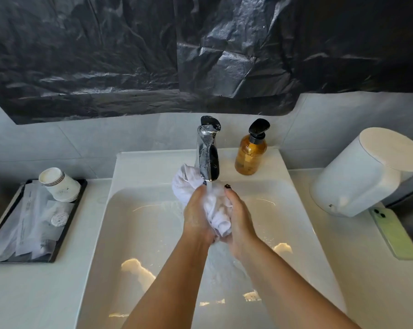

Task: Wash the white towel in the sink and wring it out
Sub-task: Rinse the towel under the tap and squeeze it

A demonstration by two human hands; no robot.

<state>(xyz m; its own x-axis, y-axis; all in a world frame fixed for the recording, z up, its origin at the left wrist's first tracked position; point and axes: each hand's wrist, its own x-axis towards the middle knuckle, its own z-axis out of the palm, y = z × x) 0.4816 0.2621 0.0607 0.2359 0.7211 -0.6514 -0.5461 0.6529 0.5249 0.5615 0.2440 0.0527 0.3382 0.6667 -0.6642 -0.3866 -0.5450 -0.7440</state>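
The white towel (216, 210) is bunched up wet between both my hands over the white sink (134, 233). My left hand (197, 216) grips its left side and my right hand (239, 219) grips its right side. A loose end of the towel bulges up behind my left hand, beside the chrome faucet (207, 150). Water runs from the spout onto the towel and drips down into the basin.
An amber pump bottle (250, 150) stands on the sink's back ledge, right of the faucet. A black tray (32, 219) with paper cups and wrapped packets sits on the left counter. A white cylinder container (364, 172) and a green phone (395, 233) lie at right.
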